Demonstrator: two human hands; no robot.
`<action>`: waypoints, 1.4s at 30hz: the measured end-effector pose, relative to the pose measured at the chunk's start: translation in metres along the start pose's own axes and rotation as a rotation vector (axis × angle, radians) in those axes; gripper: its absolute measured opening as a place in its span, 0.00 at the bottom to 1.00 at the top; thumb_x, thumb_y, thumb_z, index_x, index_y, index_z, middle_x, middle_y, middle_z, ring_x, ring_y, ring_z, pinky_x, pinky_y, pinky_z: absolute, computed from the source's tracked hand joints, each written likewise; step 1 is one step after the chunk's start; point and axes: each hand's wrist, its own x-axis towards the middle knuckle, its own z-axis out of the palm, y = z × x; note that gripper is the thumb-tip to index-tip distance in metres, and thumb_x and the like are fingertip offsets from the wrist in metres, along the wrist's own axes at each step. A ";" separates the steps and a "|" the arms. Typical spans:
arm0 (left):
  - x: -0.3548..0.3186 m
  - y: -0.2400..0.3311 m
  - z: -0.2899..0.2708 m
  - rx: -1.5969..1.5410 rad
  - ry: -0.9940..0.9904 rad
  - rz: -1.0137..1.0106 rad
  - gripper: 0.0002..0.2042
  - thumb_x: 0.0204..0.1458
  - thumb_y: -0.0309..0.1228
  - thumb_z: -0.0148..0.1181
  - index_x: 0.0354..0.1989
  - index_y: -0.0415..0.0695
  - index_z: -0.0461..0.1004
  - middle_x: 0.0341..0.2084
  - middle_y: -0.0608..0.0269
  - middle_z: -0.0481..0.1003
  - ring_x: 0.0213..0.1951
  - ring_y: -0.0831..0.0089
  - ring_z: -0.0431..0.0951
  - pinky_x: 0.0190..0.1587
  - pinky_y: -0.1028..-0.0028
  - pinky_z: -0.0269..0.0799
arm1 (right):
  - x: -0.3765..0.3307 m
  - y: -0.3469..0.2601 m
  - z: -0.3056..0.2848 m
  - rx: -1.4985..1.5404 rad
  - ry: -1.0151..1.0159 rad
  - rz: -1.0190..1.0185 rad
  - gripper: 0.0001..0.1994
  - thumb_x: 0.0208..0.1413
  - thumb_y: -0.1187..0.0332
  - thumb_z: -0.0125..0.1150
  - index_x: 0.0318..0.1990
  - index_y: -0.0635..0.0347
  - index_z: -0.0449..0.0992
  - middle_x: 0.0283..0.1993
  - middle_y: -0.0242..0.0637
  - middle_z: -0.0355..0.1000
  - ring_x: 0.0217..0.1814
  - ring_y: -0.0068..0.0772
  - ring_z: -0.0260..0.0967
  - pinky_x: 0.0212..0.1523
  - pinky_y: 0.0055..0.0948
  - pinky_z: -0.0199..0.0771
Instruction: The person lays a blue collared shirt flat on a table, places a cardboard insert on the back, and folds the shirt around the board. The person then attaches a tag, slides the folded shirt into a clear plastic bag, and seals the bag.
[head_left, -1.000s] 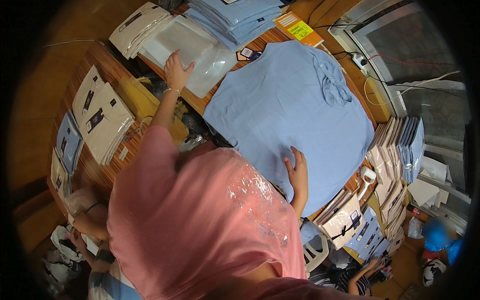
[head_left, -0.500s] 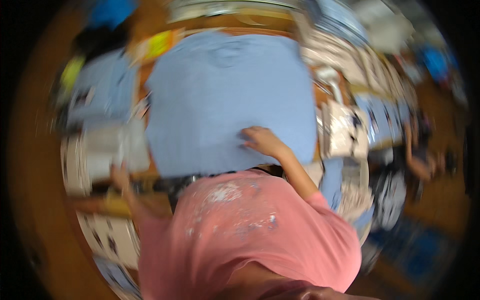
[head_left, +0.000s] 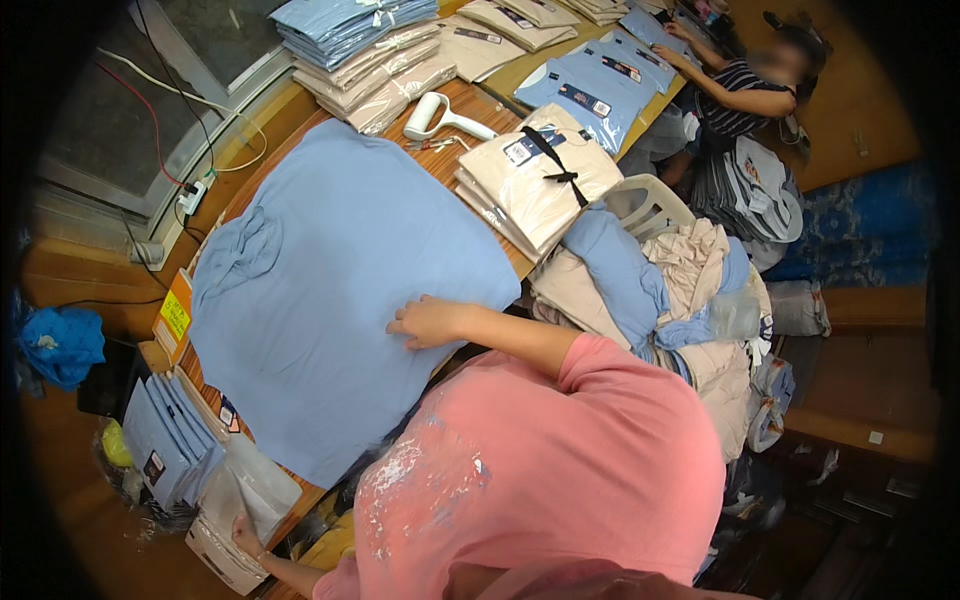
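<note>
Pale blue cotton shirt point(head_left: 340, 300) lies spread flat on the long wooden surface point(head_left: 480, 100), collar end toward the window side. Right hand point(head_left: 432, 322) rests palm-down on the shirt's near edge, fingers spread, clamped on nothing. Left hand point(head_left: 245, 537) is far out at the surface's end, fingertips on a clear plastic sleeve point(head_left: 255, 490) atop a stack; whether that grip has closed on the sleeve I cannot tell. Beside it, a row of bagged blue shirts point(head_left: 165, 440).

Judgement: the shirt is being pinned and smoothed while a bag is fetched. The next move calls for lifting one sleeve off cleanly without dragging its neighbours, the shirt held square.
</note>
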 end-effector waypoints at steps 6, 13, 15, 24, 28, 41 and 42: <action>-0.028 0.122 -0.030 0.205 0.718 0.335 0.11 0.57 0.32 0.49 0.36 0.38 0.74 0.33 0.57 0.75 0.36 0.64 0.74 0.40 0.67 0.68 | -0.005 0.022 -0.018 0.005 -0.043 0.005 0.21 0.51 0.60 0.54 0.53 0.53 0.65 0.48 0.40 0.66 0.52 0.43 0.62 0.50 0.42 0.61; -0.092 0.240 -0.064 0.663 1.109 0.542 0.09 0.57 0.31 0.47 0.36 0.41 0.74 0.33 0.59 0.74 0.37 0.60 0.72 0.39 0.64 0.66 | 0.007 0.029 -0.034 -0.008 -0.069 -0.130 0.21 0.51 0.61 0.54 0.53 0.56 0.65 0.48 0.43 0.66 0.52 0.44 0.62 0.50 0.41 0.62; -0.126 0.286 -0.047 0.704 1.187 0.535 0.07 0.56 0.27 0.47 0.38 0.40 0.72 0.35 0.58 0.72 0.39 0.60 0.72 0.42 0.65 0.67 | 0.008 0.025 -0.034 0.117 -0.008 -0.248 0.22 0.51 0.62 0.54 0.53 0.57 0.64 0.49 0.44 0.65 0.52 0.45 0.61 0.50 0.39 0.62; -0.198 0.416 0.052 0.025 0.592 1.075 0.05 0.54 0.18 0.46 0.36 0.39 0.68 0.35 0.53 0.68 0.41 0.58 0.70 0.43 0.60 0.67 | 0.026 -0.026 -0.096 0.428 0.490 -0.725 0.30 0.49 0.54 0.57 0.56 0.60 0.60 0.54 0.49 0.59 0.57 0.48 0.57 0.55 0.39 0.59; -0.212 0.455 0.110 0.007 0.067 0.941 0.09 0.43 0.13 0.50 0.33 0.35 0.72 0.33 0.53 0.69 0.36 0.60 0.70 0.41 0.68 0.66 | 0.008 -0.042 -0.117 0.555 0.340 -0.880 0.33 0.50 0.49 0.56 0.58 0.61 0.59 0.55 0.50 0.61 0.56 0.47 0.59 0.55 0.38 0.60; -0.162 0.427 0.176 -0.076 0.406 0.855 0.20 0.43 0.26 0.61 0.47 0.48 0.68 0.49 0.53 0.64 0.51 0.56 0.63 0.54 0.61 0.57 | 0.052 0.050 -0.023 1.292 0.138 0.213 0.12 0.47 0.71 0.57 0.41 0.65 0.72 0.34 0.38 0.73 0.34 0.30 0.70 0.36 0.27 0.70; -0.145 0.404 0.182 -0.125 0.438 0.727 0.18 0.44 0.26 0.59 0.46 0.47 0.69 0.49 0.53 0.64 0.50 0.56 0.63 0.54 0.62 0.56 | 0.060 0.077 -0.005 1.183 0.165 0.268 0.16 0.46 0.74 0.54 0.45 0.66 0.68 0.38 0.40 0.71 0.39 0.31 0.69 0.42 0.28 0.69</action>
